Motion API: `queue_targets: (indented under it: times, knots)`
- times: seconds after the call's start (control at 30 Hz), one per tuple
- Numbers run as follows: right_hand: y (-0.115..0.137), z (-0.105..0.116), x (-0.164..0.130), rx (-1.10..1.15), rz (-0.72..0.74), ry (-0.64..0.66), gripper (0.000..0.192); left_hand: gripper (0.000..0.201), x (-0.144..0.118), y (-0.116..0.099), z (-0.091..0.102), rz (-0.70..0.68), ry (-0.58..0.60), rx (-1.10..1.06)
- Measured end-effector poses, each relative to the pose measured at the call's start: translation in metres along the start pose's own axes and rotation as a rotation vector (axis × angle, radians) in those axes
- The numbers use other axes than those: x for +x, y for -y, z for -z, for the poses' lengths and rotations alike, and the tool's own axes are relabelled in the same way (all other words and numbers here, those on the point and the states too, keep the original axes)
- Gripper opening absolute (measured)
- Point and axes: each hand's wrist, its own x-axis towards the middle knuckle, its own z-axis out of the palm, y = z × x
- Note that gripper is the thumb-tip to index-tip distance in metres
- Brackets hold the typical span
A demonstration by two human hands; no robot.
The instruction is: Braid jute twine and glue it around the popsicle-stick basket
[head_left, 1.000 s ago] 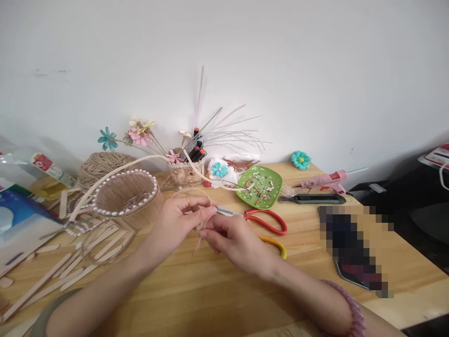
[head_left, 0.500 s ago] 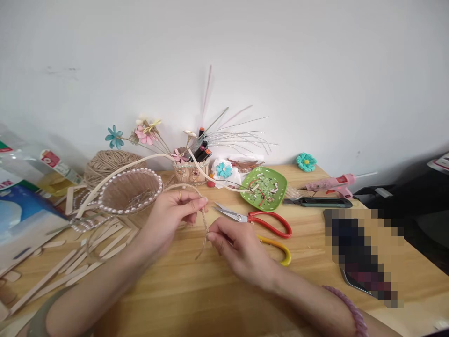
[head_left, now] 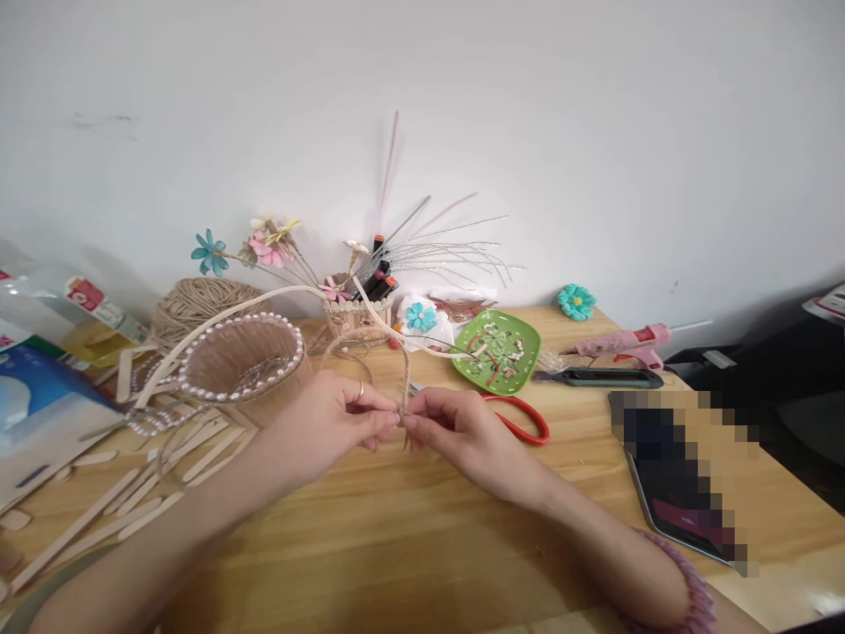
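My left hand (head_left: 330, 423) and my right hand (head_left: 455, 427) meet over the wooden table (head_left: 409, 546), fingertips pinching the same piece of jute twine (head_left: 404, 383). The twine loops up from the pinch towards the back. A ring sits on my left hand. Just left stands a brown basket (head_left: 241, 361) with a pearl-bead rim and a long curved handle strip. Behind my right hand lie red-handled scissors (head_left: 521, 418), partly hidden.
Craft sticks (head_left: 132, 502) lie scattered at the left. At the back are a ball of twine (head_left: 191, 304), a small holder with flowers and markers (head_left: 360, 308), a green dish (head_left: 502, 348), a pink glue gun (head_left: 624, 342), a utility knife (head_left: 600, 379) and a tablet (head_left: 679, 511).
My hands have come together: the right hand rose to meet the left, and both now pinch the twine at one point. The twine's loose end no longer hangs down.
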Motion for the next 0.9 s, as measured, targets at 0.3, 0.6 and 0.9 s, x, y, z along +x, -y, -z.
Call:
queue_targets:
  times: [0.3,0.6,0.9]
  knots:
    - [-0.001,-0.002,-0.003,-0.478,0.114,-0.166,0.018,0.016,-0.001,0.0,-0.002,0.073,-0.044,0.214]
    - [0.0,-0.012,-0.007,-0.682,0.167,-0.283,0.026,0.018,0.009,0.009,-0.012,0.047,-0.273,-0.035]
    - [-0.003,-0.006,-0.009,-0.753,0.224,-0.189,0.021,0.017,0.005,0.008,-0.016,0.055,-0.192,-0.505]
